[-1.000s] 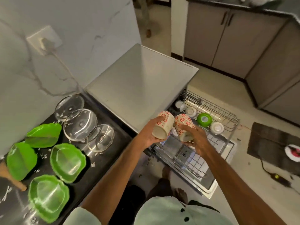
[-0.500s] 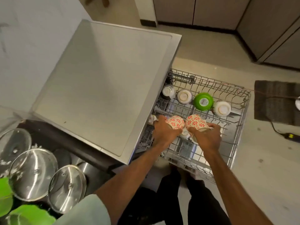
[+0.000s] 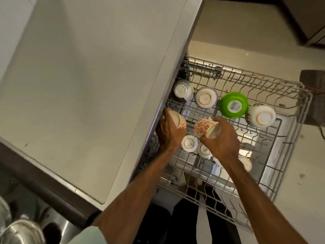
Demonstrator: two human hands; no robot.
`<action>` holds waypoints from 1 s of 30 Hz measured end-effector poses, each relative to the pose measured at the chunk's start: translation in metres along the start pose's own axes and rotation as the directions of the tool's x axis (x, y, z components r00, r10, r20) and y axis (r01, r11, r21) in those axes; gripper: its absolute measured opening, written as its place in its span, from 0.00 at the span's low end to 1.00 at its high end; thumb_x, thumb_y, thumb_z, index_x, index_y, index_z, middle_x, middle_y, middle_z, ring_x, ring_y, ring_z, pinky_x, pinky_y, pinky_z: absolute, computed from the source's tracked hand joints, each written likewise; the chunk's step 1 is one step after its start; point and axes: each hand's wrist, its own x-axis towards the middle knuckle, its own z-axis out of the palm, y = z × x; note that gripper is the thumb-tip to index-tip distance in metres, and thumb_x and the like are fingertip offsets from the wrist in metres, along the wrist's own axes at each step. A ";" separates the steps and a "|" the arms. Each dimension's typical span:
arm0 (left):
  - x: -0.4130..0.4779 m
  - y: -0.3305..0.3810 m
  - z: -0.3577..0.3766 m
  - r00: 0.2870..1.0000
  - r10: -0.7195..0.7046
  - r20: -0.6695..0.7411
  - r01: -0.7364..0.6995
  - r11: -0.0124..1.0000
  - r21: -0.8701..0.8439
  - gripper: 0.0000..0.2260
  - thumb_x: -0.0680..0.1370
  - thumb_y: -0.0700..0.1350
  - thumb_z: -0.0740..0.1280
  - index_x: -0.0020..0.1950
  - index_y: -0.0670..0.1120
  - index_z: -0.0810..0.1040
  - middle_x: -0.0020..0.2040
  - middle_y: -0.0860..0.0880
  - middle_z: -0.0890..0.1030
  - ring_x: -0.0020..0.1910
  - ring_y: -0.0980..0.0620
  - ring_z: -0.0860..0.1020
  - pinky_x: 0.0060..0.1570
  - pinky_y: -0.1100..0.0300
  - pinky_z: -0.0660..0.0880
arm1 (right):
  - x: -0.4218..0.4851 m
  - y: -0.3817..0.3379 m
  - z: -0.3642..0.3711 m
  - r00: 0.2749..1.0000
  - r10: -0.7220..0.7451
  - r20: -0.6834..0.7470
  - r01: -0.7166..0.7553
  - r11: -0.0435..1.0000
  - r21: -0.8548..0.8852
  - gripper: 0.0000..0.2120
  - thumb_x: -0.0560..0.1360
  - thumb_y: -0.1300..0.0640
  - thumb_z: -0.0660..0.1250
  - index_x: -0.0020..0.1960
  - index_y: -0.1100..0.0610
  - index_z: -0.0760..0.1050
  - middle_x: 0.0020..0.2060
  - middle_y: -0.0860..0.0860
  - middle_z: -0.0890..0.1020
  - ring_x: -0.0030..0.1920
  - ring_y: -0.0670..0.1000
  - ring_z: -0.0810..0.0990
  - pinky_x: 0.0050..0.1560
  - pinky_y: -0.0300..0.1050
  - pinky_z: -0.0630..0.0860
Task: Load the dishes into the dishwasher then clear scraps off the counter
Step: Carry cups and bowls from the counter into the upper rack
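My left hand (image 3: 168, 131) is curled round the left mug (image 3: 177, 121), a cream one with red flowers. Its pale base is tipped up toward me and its mouth is turned down and away. The mug sits right at the left edge of the upper rack (image 3: 263, 81), partly under the lip of the dishwasher top (image 3: 88, 85). I can't tell if its rim is touching the wire yet.

My right hand (image 3: 221, 140) grips the matching right mug (image 3: 204, 128) from the base end, fingers wrapped round its wall. The mug lies on a slant — long axis running from my palm up and left, mouth pointing toward the left mug, not down.

What matters, I think, is the strip of bare wire between the two mugs. It lies just beyond my right knuckles, so the right mug needs to roll mouth-down before it drops there.

On the near side, two upturned white cups (image 3: 189, 143) stand just beside my wrists. Along the far row a green bowl (image 3: 233, 104) sits between white bowls (image 3: 205, 97) — well clear of both mugs.
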 end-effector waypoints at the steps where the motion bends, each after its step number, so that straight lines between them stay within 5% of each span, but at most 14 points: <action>1: 0.004 0.001 0.000 1.000 0.017 -0.009 -0.017 1.000 0.017 0.41 0.71 0.47 0.78 0.79 0.48 0.61 0.75 0.44 0.68 0.74 0.43 0.66 0.70 0.48 0.67 | 0.001 0.000 0.003 1.000 -0.017 0.004 0.017 1.000 -0.015 0.38 0.61 0.50 0.83 0.68 0.49 0.71 0.59 0.54 0.79 0.59 0.57 0.78 0.52 0.55 0.79; 6: 0.026 0.008 0.016 0.992 0.129 -0.005 -0.128 0.990 0.067 0.40 0.67 0.45 0.80 0.76 0.51 0.66 0.70 0.44 0.70 0.69 0.44 0.69 0.66 0.49 0.71 | 0.016 0.000 0.016 0.997 -0.059 0.055 0.063 0.996 -0.062 0.39 0.60 0.50 0.83 0.68 0.49 0.71 0.60 0.54 0.79 0.61 0.58 0.78 0.56 0.58 0.79; 11: 0.030 0.008 0.031 0.995 0.097 0.037 -0.099 0.993 0.057 0.41 0.64 0.48 0.81 0.73 0.53 0.66 0.67 0.43 0.72 0.65 0.42 0.72 0.63 0.43 0.73 | 0.019 0.002 0.010 0.994 -0.080 0.077 0.089 0.989 -0.116 0.40 0.60 0.48 0.83 0.67 0.48 0.70 0.59 0.53 0.80 0.59 0.57 0.79 0.53 0.58 0.80; 30: 0.037 0.009 0.026 0.999 0.028 -0.029 -0.030 0.998 -0.046 0.40 0.65 0.43 0.82 0.72 0.47 0.66 0.70 0.45 0.71 0.69 0.44 0.70 0.67 0.46 0.72 | 0.026 0.015 0.001 0.984 -0.105 0.143 0.126 0.980 -0.152 0.39 0.61 0.49 0.83 0.68 0.51 0.70 0.59 0.55 0.80 0.58 0.58 0.79 0.51 0.55 0.79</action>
